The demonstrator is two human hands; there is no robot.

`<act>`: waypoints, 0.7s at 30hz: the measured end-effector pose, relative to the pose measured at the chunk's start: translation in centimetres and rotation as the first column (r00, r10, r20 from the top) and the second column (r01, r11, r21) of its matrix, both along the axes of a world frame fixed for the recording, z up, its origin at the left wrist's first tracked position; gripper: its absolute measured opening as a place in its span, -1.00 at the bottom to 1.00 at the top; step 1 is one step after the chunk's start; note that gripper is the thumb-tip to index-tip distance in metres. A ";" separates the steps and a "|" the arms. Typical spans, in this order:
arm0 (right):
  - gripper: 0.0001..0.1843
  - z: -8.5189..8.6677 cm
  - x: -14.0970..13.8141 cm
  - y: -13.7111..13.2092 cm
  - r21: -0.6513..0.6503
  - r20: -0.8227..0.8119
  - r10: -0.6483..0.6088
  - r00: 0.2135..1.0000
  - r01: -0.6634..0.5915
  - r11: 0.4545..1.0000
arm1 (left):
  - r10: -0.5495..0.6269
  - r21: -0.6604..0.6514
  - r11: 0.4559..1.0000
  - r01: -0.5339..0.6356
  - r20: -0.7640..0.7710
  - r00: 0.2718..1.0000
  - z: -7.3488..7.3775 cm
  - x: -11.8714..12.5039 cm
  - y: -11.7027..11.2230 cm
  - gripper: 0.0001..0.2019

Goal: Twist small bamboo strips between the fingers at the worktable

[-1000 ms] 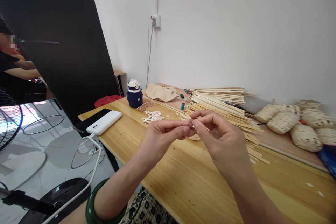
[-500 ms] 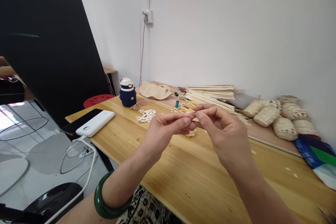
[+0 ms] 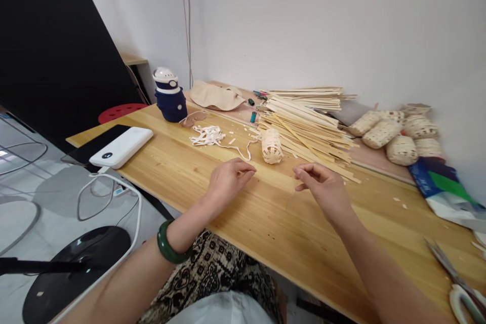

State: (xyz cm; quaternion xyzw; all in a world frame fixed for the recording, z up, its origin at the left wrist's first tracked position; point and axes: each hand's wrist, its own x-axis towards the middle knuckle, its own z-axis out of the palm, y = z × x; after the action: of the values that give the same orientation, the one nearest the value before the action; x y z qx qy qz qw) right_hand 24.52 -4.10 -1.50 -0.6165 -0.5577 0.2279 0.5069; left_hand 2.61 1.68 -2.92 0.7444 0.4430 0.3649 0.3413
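My left hand [image 3: 228,180] rests low over the wooden table [image 3: 273,217], its fingers drawn together in a pinch with the tips pointing right. My right hand [image 3: 323,186] hovers a hand's width to the right, thumb and forefinger pinched. Whatever either pinch holds is too small to see. A small woven basket [image 3: 272,146] lies on its side just beyond the gap between the hands. Behind it a pile of bamboo strips [image 3: 304,124] is spread out. A green bangle [image 3: 167,245] sits on my left wrist.
A tangle of white strips [image 3: 208,135], a navy bottle [image 3: 169,95], a white power bank [image 3: 122,146] and a phone [image 3: 91,145] lie at left. Several finished baskets [image 3: 398,131] sit by the wall at right. Scissors [image 3: 453,276] lie at the right front edge.
Both hands came down from chest height and moved apart; earlier their fingertips met in a shared pinch. The view swung down and right, and the small basket now shows between them.
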 end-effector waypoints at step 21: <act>-0.87 -5.9 -0.4 -0.7 0.155 0.533 0.032 0.846 -0.135 0.979 | -0.123 0.258 0.938 0.230 -0.373 0.919 -3.1 -2.1 -0.3 -0.78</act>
State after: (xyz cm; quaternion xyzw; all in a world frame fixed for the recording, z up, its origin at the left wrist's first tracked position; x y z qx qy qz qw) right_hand 24.07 -4.83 -7.42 -0.5800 -0.7206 0.0187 0.3795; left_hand 0.55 1.37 -5.98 0.8775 0.3671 0.2556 0.1727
